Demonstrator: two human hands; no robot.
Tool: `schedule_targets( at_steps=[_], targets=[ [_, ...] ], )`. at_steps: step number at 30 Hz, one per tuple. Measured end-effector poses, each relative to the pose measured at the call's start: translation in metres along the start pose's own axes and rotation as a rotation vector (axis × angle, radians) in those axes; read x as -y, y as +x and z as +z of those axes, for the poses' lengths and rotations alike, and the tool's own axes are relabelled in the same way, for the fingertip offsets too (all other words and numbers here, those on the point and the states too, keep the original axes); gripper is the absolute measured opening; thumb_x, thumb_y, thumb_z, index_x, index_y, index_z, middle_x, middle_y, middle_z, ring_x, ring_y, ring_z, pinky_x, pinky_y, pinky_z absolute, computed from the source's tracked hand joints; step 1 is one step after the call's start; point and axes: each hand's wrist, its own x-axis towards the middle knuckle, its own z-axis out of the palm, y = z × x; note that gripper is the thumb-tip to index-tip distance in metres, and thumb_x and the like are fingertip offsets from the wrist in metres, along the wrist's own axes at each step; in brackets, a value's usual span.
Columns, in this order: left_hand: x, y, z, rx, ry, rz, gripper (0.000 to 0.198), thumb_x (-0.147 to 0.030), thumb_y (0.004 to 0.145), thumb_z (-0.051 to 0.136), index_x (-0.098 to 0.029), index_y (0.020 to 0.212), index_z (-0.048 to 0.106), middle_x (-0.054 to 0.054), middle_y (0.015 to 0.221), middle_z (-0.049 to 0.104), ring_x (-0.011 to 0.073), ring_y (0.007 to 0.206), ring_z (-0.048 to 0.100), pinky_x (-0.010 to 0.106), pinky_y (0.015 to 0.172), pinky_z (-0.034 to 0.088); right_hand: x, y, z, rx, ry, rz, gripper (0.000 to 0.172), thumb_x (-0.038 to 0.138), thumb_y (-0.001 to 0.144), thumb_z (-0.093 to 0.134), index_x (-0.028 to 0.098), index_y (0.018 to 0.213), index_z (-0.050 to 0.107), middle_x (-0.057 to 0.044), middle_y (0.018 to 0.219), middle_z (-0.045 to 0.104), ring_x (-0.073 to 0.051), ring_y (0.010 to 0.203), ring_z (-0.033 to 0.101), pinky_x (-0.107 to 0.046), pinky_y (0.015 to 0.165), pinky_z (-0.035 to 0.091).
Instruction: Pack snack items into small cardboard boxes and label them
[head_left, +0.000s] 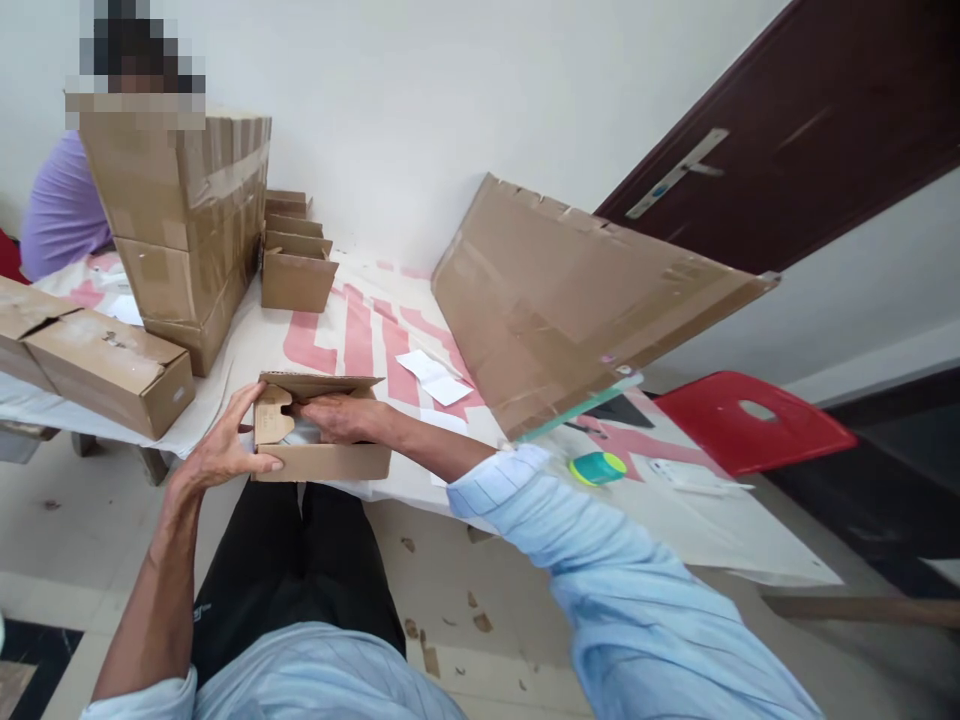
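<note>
Presumably to save room, taped brown cartons (pixel 217 180) stand stacked at the upper left, their flat faces banded with glossy tape. Lower left of centre, the left hand (pixel 225 440) is curved round the end of an open box (pixel 326 463), thumb at the front wall, seemingly to steady it. That box, matt cardboard with a notched end flap, sits at the near edge of the table (pixel 727 540). The right hand (pixel 341 416) reaches inside; its fingers are partly hidden, so whether it grips anything I cannot tell. Right of centre, a broad, creased cardboard panel (pixel 570 290) slants upward.
</note>
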Motion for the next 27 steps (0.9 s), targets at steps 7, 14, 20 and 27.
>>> schedule_targets(
  at_steps=[7, 14, 20, 27],
  targets=[
    [0.008, 0.0, 0.002, 0.008, 0.045, 0.032, 0.131, -0.054, 0.064, 0.097, -0.026, 0.172, 0.028, 0.02, 0.175, 0.024, 0.0468, 0.161, 0.03, 0.06, 0.117, 0.051, 0.002, -0.005, 0.004, -0.032, 0.108, -0.032, 0.062, 0.017, 0.082, 0.076, 0.031, 0.141, 0.065, -0.008, 0.144, 0.071, -0.033, 0.133, 0.067, -0.044, 0.109, 0.056],
    [0.008, 0.001, -0.003, -0.034, -0.004, 0.037, 0.128, -0.044, 0.06, 0.098, -0.027, 0.169, 0.032, 0.019, 0.169, 0.038, 0.0444, 0.156, 0.039, 0.058, 0.116, 0.051, 0.02, -0.035, -0.016, -0.262, 0.217, -0.024, 0.069, 0.026, 0.079, 0.081, 0.025, 0.144, 0.06, -0.013, 0.14, 0.069, -0.033, 0.126, 0.067, -0.047, 0.105, 0.055],
    [0.007, 0.013, 0.002, -0.019, -0.03, 0.008, 0.148, -0.049, 0.057, 0.102, -0.026, 0.175, 0.016, 0.024, 0.175, 0.03, 0.0482, 0.159, 0.036, 0.064, 0.122, 0.044, 0.02, -0.086, -0.073, -0.553, 0.466, -0.006, 0.077, 0.025, 0.075, 0.08, 0.023, 0.149, 0.059, -0.007, 0.128, 0.071, -0.027, 0.11, 0.07, -0.038, 0.09, 0.06],
    [-0.038, 0.027, -0.02, -0.121, -0.021, 0.127, 0.117, -0.064, 0.075, 0.09, -0.034, 0.171, 0.032, 0.016, 0.177, 0.033, 0.0472, 0.162, 0.033, 0.065, 0.124, 0.04, 0.009, -0.106, -0.105, -0.589, 0.692, -0.059, 0.081, 0.039, 0.076, 0.088, 0.023, 0.15, 0.059, -0.005, 0.116, 0.072, -0.023, 0.102, 0.07, -0.033, 0.081, 0.061]
  ],
)
